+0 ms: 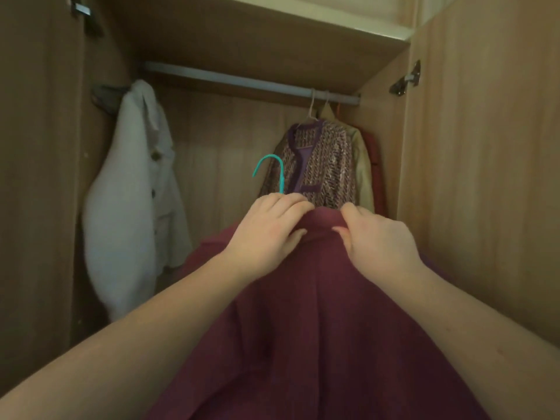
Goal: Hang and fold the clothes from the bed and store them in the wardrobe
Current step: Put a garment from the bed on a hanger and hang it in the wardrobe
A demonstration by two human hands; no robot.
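A maroon garment (318, 328) hangs down in front of me, inside the open wardrobe. My left hand (266, 228) grips its top edge near the collar, and the teal hook of a hanger (271, 171) sticks up just behind that hand. My right hand (378, 237) pinches the cloth at the top, close to the left hand. The hanger's body is hidden under the garment. Above runs the grey wardrobe rail (242, 81).
A white coat (133, 195) hangs at the left of the wardrobe. At the right end of the rail hang a purple patterned jacket (321, 165), a pale yellow garment (363, 171) and a red one (378, 165). Both wardrobe doors (485, 177) stand open.
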